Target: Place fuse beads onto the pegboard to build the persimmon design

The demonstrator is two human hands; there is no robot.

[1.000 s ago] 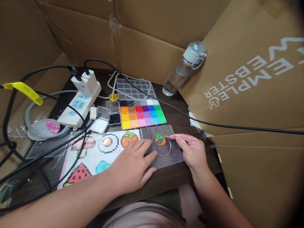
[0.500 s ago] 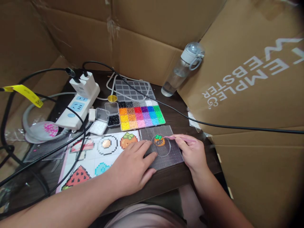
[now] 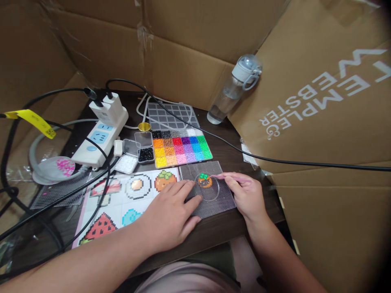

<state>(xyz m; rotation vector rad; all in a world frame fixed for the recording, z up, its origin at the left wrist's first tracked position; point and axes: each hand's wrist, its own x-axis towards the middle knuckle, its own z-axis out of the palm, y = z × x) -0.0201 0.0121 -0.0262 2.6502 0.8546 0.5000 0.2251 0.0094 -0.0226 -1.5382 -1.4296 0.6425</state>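
My right hand [image 3: 249,195] is closed on pink tweezers [image 3: 230,178], their tips at the upper right of a small bead figure [image 3: 205,182]. That figure has green beads on top and orange and brown ones below. It sits on a clear pegboard [image 3: 222,202], where a thin clear round outline [image 3: 217,195] also shows. Flat and with fingers spread, my left hand [image 3: 171,213] rests over the pegboard's left edge and the pattern sheet [image 3: 114,207]. The sheet's orange fruit picture [image 3: 165,180] is just above its fingers.
Behind the pegboard stands a bead box [image 3: 183,150] with many colours. Small boxes of black beads [image 3: 146,155] and white beads [image 3: 126,164] are left of it. A power strip [image 3: 99,140], black cables [image 3: 214,133], a water bottle [image 3: 227,93] and cardboard walls [image 3: 320,122] surround the work area.
The tweezer tips have shifted very slightly at the bead figure. Both hands otherwise stay where they were.
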